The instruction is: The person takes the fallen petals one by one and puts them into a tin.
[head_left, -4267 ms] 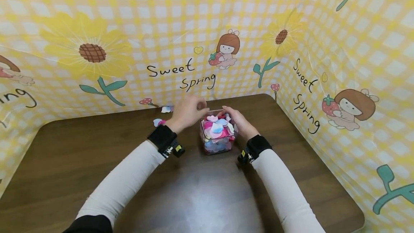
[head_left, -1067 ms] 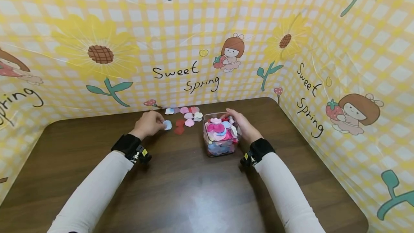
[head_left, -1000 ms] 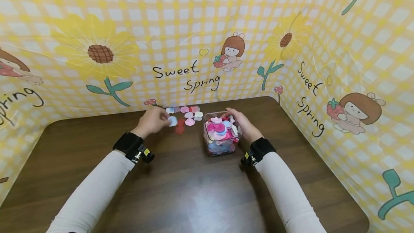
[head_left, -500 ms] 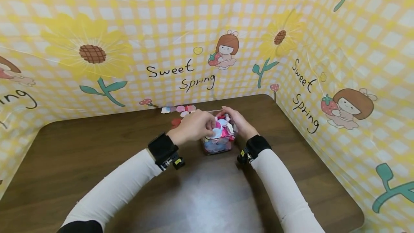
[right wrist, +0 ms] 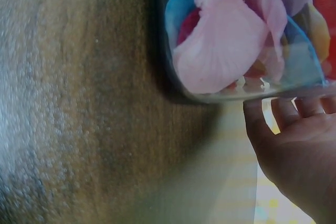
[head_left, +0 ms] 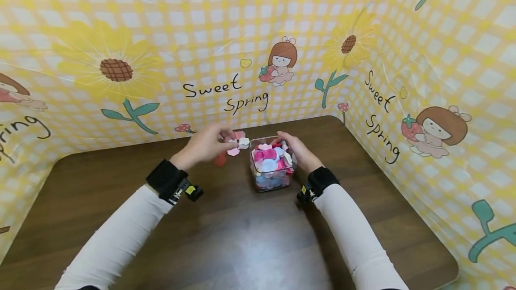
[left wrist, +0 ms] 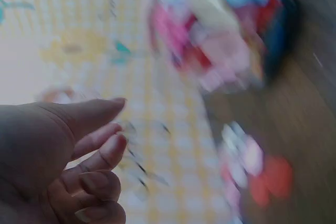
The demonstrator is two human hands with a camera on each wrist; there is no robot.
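Observation:
A clear plastic box [head_left: 272, 178] filled with pink, blue, white and red artificial flower petals [head_left: 269, 164] stands on the table. My right hand [head_left: 299, 152] holds the box by its right side, fingers against the wall and fingertips at the far rim. Left of the box, my left hand [head_left: 207, 144] is over the loose petals at the table's back edge. In the left wrist view, blurred, its thumb [left wrist: 102, 114] and fingers are loosely bent with a gap between them and nothing held. Loose white, pink and red petals [head_left: 243, 142] show beside it; others are hidden behind it.
The dark wooden table [head_left: 225, 236] runs back to a yellow checked cloth wall [head_left: 193, 48], which also closes off the right side. Two red petals [head_left: 220, 159] lie just in front of the left fingers.
One second ago my left hand pinched a pale blue petal at the table. It carried it to the box, let it go there and moved back left. The right hand stayed on the box.

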